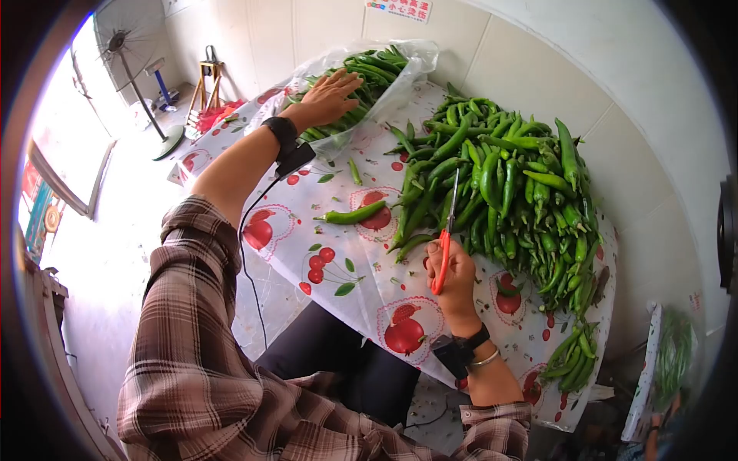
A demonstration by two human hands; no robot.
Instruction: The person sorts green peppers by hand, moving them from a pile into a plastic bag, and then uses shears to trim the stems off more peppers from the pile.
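My left hand [329, 98] lies with its fingers stretched out over green chili peppers [378, 67] inside a clear plastic bag [421, 58] at the back of the table. In my right hand [455, 278] is a pair of scissors [443, 265] with orange handles, its blades pointing away from me toward a large pile of green chili peppers [503, 177]. The blades look closed or nearly so. One loose chili pepper [352, 214] lies between my hands, left of the pile, and a shorter pepper [354, 171] rests near the bag.
The table has a white cloth [361, 307] printed with red fruit. A small bunch of peppers [573, 359] lies at its right front corner. Tiled wall [530, 69] runs behind. A standing fan [146, 92] is at far left. A cable [247, 261] hangs from my left wrist.
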